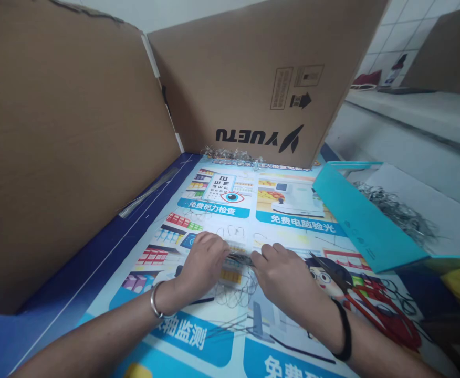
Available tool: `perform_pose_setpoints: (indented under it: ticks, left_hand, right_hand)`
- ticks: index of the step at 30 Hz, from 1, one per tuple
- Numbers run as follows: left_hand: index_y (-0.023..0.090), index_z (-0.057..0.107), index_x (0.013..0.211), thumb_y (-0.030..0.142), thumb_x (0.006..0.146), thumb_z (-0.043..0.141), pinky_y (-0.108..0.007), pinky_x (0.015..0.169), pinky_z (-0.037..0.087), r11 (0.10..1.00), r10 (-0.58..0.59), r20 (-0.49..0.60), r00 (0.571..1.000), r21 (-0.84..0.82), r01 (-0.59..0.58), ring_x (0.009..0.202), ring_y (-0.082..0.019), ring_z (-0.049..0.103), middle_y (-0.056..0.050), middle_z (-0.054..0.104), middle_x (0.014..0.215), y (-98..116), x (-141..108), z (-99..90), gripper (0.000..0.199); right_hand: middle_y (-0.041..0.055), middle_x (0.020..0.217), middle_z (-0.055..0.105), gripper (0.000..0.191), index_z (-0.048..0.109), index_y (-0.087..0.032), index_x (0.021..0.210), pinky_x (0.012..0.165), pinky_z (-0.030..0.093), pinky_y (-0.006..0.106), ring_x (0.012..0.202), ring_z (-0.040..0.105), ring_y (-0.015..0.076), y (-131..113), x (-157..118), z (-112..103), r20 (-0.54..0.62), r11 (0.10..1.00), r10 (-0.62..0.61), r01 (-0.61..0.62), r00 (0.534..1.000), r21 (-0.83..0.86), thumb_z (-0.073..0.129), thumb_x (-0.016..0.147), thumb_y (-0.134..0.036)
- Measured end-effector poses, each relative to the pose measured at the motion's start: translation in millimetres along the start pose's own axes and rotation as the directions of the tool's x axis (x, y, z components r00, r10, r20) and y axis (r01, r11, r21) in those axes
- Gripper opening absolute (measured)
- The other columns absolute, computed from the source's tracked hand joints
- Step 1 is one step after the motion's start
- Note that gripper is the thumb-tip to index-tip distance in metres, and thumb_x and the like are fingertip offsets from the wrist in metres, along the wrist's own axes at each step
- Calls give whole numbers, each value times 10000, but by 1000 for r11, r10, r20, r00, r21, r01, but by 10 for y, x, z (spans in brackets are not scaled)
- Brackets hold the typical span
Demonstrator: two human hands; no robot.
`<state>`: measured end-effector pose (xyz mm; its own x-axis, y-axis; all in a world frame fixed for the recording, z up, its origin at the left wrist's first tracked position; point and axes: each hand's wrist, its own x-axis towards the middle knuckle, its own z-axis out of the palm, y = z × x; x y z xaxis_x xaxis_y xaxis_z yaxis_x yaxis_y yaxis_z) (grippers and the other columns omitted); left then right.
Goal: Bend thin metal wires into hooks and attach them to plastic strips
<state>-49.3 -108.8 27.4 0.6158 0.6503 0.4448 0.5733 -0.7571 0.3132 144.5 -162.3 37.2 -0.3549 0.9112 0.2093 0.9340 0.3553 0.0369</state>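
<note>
Both of my hands are closed at the two ends of a small bundle of thin metal wires [240,257], low over the printed sheet. My left hand [206,262], with a silver bangle at the wrist, pinches the left end. My right hand [283,270], with a black band, pinches the right end. Curled loose wires [236,294] lie just below the bundle, and several straight wires [230,329] lie nearer me. To the right of my right hand is what looks like a pair of red-handled scissors [387,312], with its dark blades pointing left.
Brown cardboard panels [253,79] stand at the back and left. Wire pieces [233,155] are heaped along the back panel's foot. Straight wires [149,193] lie by the left panel. A teal box [366,220] at the right holds tangled wires [397,210].
</note>
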Motion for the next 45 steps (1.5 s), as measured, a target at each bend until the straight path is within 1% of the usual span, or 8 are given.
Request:
perform_pose_setpoints:
  ticks: [4, 10, 16, 20, 24, 35, 40, 45]
  left_hand:
    - [179, 459, 734, 94, 885, 361, -358, 738, 353, 1000, 27, -10, 1000, 13, -27, 738, -181, 470, -25, 547, 724, 1, 0, -5, 199]
    - [181, 470, 758, 117, 878, 390, -363, 759, 363, 1000, 24, -21, 1000, 3, -24, 749, -181, 481, -23, 551, 731, -4, -1, -25, 158]
    - [188, 481, 737, 89, 822, 447, -341, 754, 382, 999, -31, -78, 996, -47, 27, 725, -167, 496, -7, 541, 695, -24, -1, -8, 135]
    - [188, 475, 709, 109, 820, 472, -324, 728, 390, 992, -86, -110, 990, -97, 75, 692, -156, 496, 3, 542, 671, -8, 3, -8, 137]
    - [190, 480, 699, 133, 841, 467, -320, 722, 394, 986, -128, -96, 987, -123, 116, 691, -153, 499, 5, 551, 675, 9, 2, -23, 153]
    - [187, 489, 751, 156, 874, 433, -335, 736, 399, 989, -88, -78, 993, -127, 77, 733, -169, 500, -23, 558, 729, 16, -1, -37, 139]
    - [190, 482, 736, 153, 866, 442, -334, 733, 400, 989, -100, -92, 991, -119, 88, 724, -168, 501, -19, 554, 716, 3, -6, -27, 141]
    - [190, 488, 752, 156, 867, 451, -332, 740, 403, 989, -100, -80, 992, -120, 90, 730, -165, 500, -16, 555, 725, -10, -19, -13, 125]
  right_hand:
    - [47, 794, 593, 58, 606, -202, 835, 566, 227, 299, 736, 493, 179, -1, -2, -6, 23, 1000, 6, -7, 1000, 12, 569, 805, -168]
    - [40, 781, 596, 66, 610, -211, 855, 566, 233, 305, 726, 507, 194, -15, -18, 14, 20, 1000, 13, -13, 1000, 1, 563, 817, -184]
    - [41, 773, 588, 116, 619, -202, 899, 598, 254, 311, 728, 489, 192, -26, -35, 36, -74, 998, -22, 18, 997, -57, 600, 790, -169]
    - [46, 759, 574, 133, 616, -182, 903, 601, 252, 318, 716, 469, 193, -26, -65, 45, -132, 992, -59, 43, 989, -118, 610, 773, -152]
    - [55, 774, 568, 208, 607, -165, 956, 602, 247, 322, 721, 461, 203, -26, -76, 40, -154, 984, -85, 58, 984, -169, 620, 751, -133]
    - [38, 732, 559, 82, 613, -194, 842, 599, 230, 318, 707, 447, 185, 0, -54, 62, -167, 998, -24, 14, 986, -63, 607, 770, -156]
    - [39, 728, 557, 72, 614, -186, 825, 597, 222, 313, 704, 433, 172, 0, -37, 29, -183, 998, -30, 20, 983, -57, 587, 774, -143]
    - [37, 733, 567, 79, 620, -193, 828, 600, 222, 310, 706, 437, 174, -5, -38, 17, -167, 999, -17, 9, 986, -53, 585, 776, -146]
